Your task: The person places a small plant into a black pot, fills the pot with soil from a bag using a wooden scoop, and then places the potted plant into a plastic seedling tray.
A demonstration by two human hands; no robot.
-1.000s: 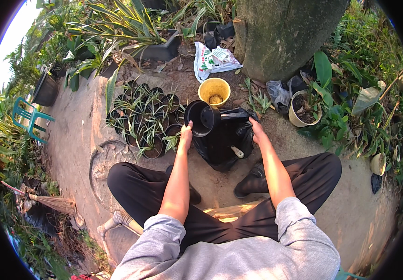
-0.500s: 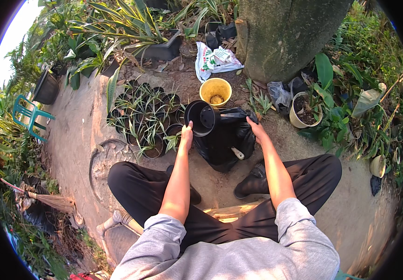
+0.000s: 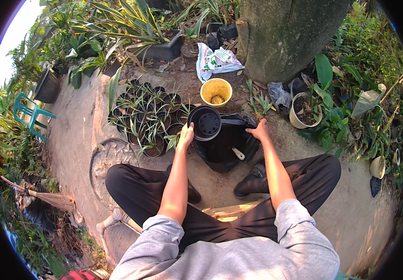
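Left hand [image 3: 186, 136] grasps rim of empty black pot [image 3: 204, 123], tilted, held over black bag [image 3: 227, 144] on ground. Right hand [image 3: 260, 131] grips the bag's far edge. Yellow bucket [image 3: 216, 91] just behind; potted seedlings [image 3: 148, 119] to the left.

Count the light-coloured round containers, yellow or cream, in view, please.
3: a yellow plastic bucket beyond the empty black plastic pot, a cream round pot by the tree trunk, and a small cream pot far right. Plants may hide others.
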